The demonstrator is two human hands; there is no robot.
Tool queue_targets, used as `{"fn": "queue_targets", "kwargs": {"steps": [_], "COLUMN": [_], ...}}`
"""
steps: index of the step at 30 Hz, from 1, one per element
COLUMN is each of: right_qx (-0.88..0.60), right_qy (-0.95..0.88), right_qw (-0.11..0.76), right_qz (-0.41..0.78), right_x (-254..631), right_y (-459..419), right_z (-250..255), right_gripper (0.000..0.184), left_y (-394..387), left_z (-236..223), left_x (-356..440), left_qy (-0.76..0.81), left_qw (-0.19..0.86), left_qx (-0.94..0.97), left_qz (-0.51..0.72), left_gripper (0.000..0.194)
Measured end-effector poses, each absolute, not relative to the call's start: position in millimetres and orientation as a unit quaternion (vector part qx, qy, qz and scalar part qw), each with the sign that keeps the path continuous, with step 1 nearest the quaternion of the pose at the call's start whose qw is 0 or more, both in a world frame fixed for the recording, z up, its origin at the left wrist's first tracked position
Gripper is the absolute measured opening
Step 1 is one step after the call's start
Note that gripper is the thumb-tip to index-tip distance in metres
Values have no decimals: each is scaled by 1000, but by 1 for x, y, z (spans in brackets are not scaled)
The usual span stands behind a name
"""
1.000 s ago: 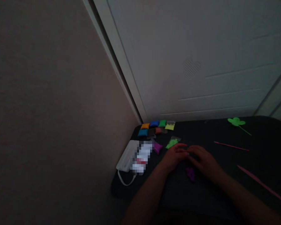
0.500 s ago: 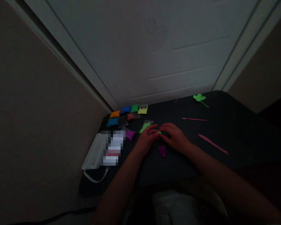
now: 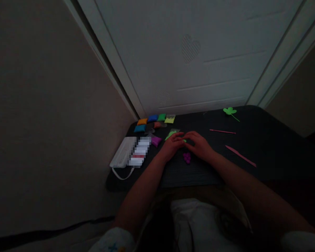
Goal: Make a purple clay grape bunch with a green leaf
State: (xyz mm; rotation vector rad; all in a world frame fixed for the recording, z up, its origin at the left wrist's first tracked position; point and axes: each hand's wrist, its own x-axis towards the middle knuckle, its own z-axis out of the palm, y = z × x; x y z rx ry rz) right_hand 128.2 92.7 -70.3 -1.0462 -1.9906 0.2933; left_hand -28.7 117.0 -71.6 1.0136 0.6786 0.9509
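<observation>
L hand [image 3: 173,145] and R hand [image 3: 199,145] are together over the dark table [image 3: 194,175], palms down, fingers bent inward, tips meeting or almost so. A small lt-green bit [image 3: 184,140] shows btwn the fingertips of both; can't tell which fingers pinch it, or how firmly, as the knuckles cover most of it. Purple cluster [image 3: 187,158] of little round lumps lies on the table just below the hands, btwn the wrists, touched by neither. Lt-green bag [image 3: 170,134] is right behind the L hand's fingers, partly hidden. To the L of that hand: purple pkt [image 3: 156,141], then a blurred-out white item w/ a red band [image 3: 140,152], then a flat white case [image 3: 124,152] w/ a strap looping off its near end. Beyond, up and L of the hands, more small pkts: orange [image 3: 142,121], blue [image 3: 153,118], green [image 3: 162,117] and yellow [image 3: 169,119] in back; teal [image 3: 140,128], a dark one [image 3: 149,127] and red [image 3: 156,124] in front. R of the R hand: thin pink tool [image 3: 222,131], w/ wider pink tool [image 3: 240,156] nearer the forearm. Green flower shape [image 3: 229,111] w/ a stem lies farther off, by the table's back edge.
</observation>
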Motion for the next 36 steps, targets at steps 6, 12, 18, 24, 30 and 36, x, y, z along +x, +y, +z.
{"fn": "queue_targets", "kwargs": {"steps": [6, 12, 18, 24, 30, 36], "right_qx": [-421, -411, -408, -402, -400, -400], "right_qy": [-800, -802, -806, -806, -807, -807], "right_qw": [415, 420, 416, 421, 419, 421], "right_qz": [100, 104, 105, 107, 113, 111], "right_x": [129, 130, 130, 130, 130, 130], "right_y": [92, 92, 92, 93, 91, 92], "right_z": [-70, -69, -68, -70, -68, -71], "right_gripper": [17, 17, 17, 17, 18, 18], "left_y": [119, 118, 119, 118, 119, 118], "left_z": [-73, -72, -71, -72, -74, -74], "left_x": [-27, -28, -29, -29, -29, -29], "left_qy": [294, 293, 296, 295, 294, 291], "left_qw": [719, 724, 727, 728, 723, 724], "left_qx": [463, 453, 453, 456, 461, 462], "left_qz": [427, 430, 423, 418, 422, 421], "left_gripper": [44, 42, 45, 43, 44, 44]}}
